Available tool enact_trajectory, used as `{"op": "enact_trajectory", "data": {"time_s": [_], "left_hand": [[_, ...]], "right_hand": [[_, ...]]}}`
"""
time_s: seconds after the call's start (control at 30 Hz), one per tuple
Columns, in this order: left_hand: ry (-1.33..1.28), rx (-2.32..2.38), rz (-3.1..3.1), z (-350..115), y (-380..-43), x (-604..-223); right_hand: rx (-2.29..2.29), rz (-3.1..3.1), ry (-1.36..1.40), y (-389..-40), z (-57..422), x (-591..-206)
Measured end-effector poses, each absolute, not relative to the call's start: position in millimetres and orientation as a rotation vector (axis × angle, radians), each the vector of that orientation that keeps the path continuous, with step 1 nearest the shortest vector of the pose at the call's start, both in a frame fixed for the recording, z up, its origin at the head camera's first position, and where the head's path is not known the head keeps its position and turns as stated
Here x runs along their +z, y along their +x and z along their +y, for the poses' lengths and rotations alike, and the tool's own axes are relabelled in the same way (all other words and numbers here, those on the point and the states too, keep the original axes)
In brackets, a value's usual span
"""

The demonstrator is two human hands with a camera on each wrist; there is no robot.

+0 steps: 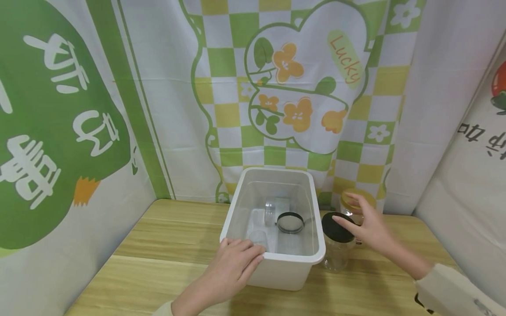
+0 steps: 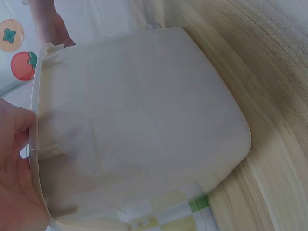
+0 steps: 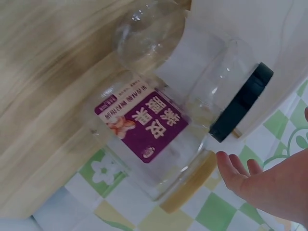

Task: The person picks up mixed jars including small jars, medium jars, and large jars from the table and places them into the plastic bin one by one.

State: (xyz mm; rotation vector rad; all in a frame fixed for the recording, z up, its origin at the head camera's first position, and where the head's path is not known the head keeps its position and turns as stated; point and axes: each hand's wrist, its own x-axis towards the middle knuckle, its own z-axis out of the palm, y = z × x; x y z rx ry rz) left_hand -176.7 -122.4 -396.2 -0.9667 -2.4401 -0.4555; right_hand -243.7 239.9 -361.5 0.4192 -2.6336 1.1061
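Note:
My left hand point(image 1: 237, 263) grips the near left rim of a white plastic bin point(image 1: 278, 274), fingers over the edge and thumb on the outer wall. Inside the bin lie clear containers; one has a black-rimmed round lid point(image 1: 290, 223), another is a clear jar point(image 1: 270, 211) on its side. To the bin's right stands a clear jar with a black lid point(image 1: 336, 259). Behind it is a clear jar with a yellow lid point(image 1: 364, 198), whose purple label point(image 3: 142, 122) shows in the right wrist view. My right hand point(image 1: 371, 228) hovers over both lids, fingers spread and holding nothing.
The bin and jars stand on a wood-grain table point(image 1: 170, 245). A green, yellow and white checkered curtain point(image 1: 272, 151) hangs directly behind them. Printed cloth walls point(image 1: 158, 109) close in the left and right sides.

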Motion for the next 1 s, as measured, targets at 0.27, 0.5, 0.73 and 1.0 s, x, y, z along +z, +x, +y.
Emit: {"op": "enact_trajectory", "data": {"time_s": [0.27, 0.5, 0.73, 1.0], "left_hand": [[-0.972, -0.466, -2.449, -123, -176, -396], [-0.972, -0.466, -2.454, -123, -176, -395], [-0.974, -0.466, -2.439, -123, -176, -395], [-0.97, -0.471, -2.454, -123, -175, -395]], "right_hand": [[1.113, -2.616, 0.422, -241, 243, -376], [1.136, -2.599, 0.398, -240, 245, -387], [1.199, -2.589, 0.368, -238, 246, -397], [1.194, -2.597, 0.345, -238, 247, -412]]}}
